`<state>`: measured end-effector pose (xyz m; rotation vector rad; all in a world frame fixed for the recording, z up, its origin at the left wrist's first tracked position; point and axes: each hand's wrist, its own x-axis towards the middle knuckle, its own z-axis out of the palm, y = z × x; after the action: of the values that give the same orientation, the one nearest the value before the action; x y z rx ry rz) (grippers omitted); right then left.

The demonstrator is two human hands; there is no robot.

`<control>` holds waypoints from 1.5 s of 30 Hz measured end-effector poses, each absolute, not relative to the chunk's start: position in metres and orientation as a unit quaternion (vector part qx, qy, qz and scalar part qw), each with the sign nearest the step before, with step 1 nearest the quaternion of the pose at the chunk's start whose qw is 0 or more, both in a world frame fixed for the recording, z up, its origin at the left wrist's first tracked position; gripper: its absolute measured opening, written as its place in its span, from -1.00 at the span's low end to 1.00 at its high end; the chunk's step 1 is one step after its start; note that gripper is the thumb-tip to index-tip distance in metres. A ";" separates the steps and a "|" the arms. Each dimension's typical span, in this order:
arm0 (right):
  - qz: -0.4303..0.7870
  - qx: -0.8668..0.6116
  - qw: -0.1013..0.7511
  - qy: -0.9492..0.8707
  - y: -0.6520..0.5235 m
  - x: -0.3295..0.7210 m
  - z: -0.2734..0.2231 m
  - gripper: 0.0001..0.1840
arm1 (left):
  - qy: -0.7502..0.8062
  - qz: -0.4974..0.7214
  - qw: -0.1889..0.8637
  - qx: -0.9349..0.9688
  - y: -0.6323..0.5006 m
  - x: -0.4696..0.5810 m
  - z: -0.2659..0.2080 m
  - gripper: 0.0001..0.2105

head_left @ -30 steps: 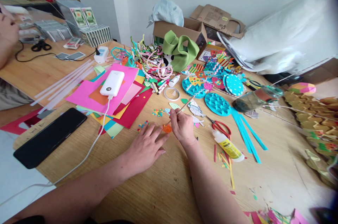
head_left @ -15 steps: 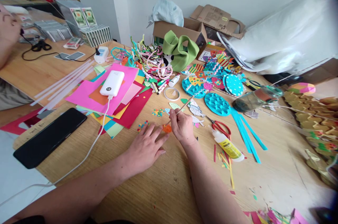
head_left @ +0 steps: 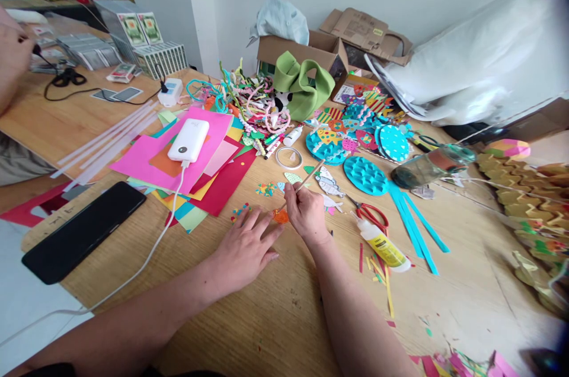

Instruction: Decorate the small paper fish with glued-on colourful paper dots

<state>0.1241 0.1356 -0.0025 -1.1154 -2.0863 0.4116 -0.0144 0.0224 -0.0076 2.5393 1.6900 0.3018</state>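
Observation:
My right hand [head_left: 306,211] is closed round a thin wooden stick [head_left: 312,172], whose lower tip points at an orange paper cutout [head_left: 280,216]. The cutout lies flat on the wooden table [head_left: 267,318]. My left hand [head_left: 246,245] rests palm down with its fingers spread, the fingertips at the cutout's left edge. Small coloured paper dots [head_left: 265,189] are heaped just beyond my fingers. Paper fish [head_left: 329,184] lie past my right hand. To its right are red-handled scissors [head_left: 373,214] and a glue bottle [head_left: 386,249] on its side.
A white power bank [head_left: 189,140] sits on coloured paper sheets [head_left: 229,187], its cable running left past a black phone [head_left: 84,232]. Blue decorated discs [head_left: 365,175] and a glass jar [head_left: 433,166] stand at the right. Another person's hand [head_left: 15,54] shows at the far left.
The stick in my right hand has tilted slightly, its upper end shifting a little left. My left hand stays in place. The other person's hand at the far left has moved slightly.

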 end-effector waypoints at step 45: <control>0.220 -0.468 0.433 -0.738 0.142 0.122 -0.001 -0.58 | 0.571 0.113 0.028 0.813 0.020 -0.011 -0.012 -0.59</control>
<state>0.1217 0.1415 -0.0014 -1.1654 -1.8391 0.5470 -0.0108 0.0204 -0.0122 2.5088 1.7627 0.3480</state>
